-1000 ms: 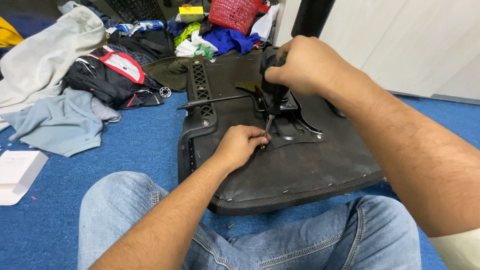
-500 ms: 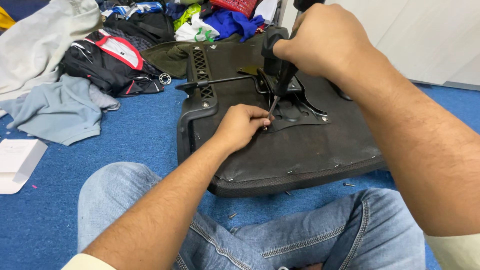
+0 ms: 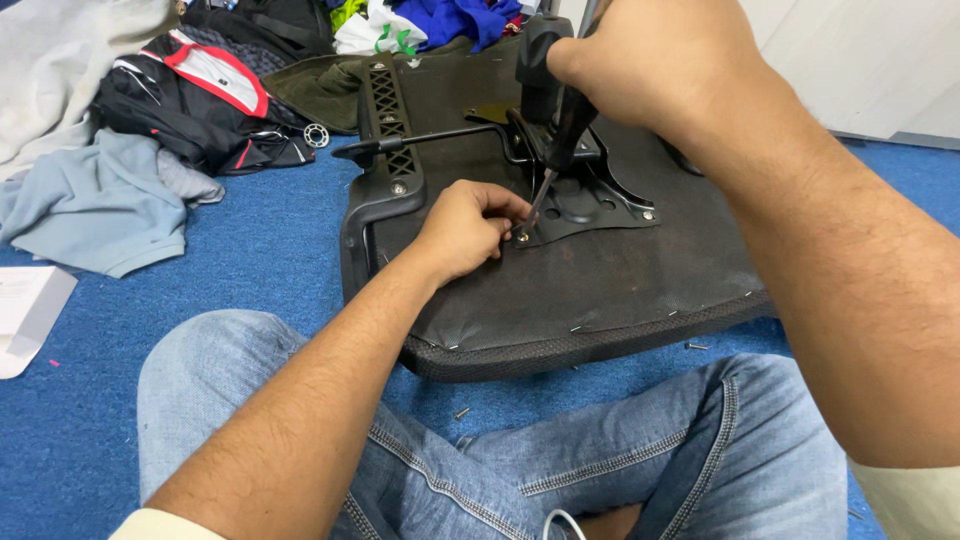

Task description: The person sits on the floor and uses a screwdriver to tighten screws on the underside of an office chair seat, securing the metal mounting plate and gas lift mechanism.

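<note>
- Right hand (image 3: pixel 665 75) up top, its grip wrapped tight round the black handle of the screwdriver (image 3: pixel 560 140); shaft angling down and to the left, tip meeting the screw (image 3: pixel 521 236) at a corner of the black metal mounting plate (image 3: pixel 590 200)
- Left hand (image 3: pixel 465 230) low on the seat, fingertips pinched together on that screw right at the driver tip, steadying it
- The upturned chair seat (image 3: pixel 600 290) lies on the blue carpet (image 3: pixel 250 250), its near edge just past the jeans-clad knees; that is where the work sits
- To do it well, I'd judge: bring the shaft more in line with the screw, press down firmly, turn slowly; a slip here would catch those fingertips
- Textures now; seat underside covered in dark, matte fabric with staples along the rim; plate is pressed steel, ribbed and glossy; a slim black lever (image 3: pixel 430 140) juts left; the armrest bracket (image 3: pixel 385 110) has a lattice cut-out
- Loose screws (image 3: pixel 461 411) on the carpet; a heap of soft crumpled clothes (image 3: pixel 110 170) to the left
</note>
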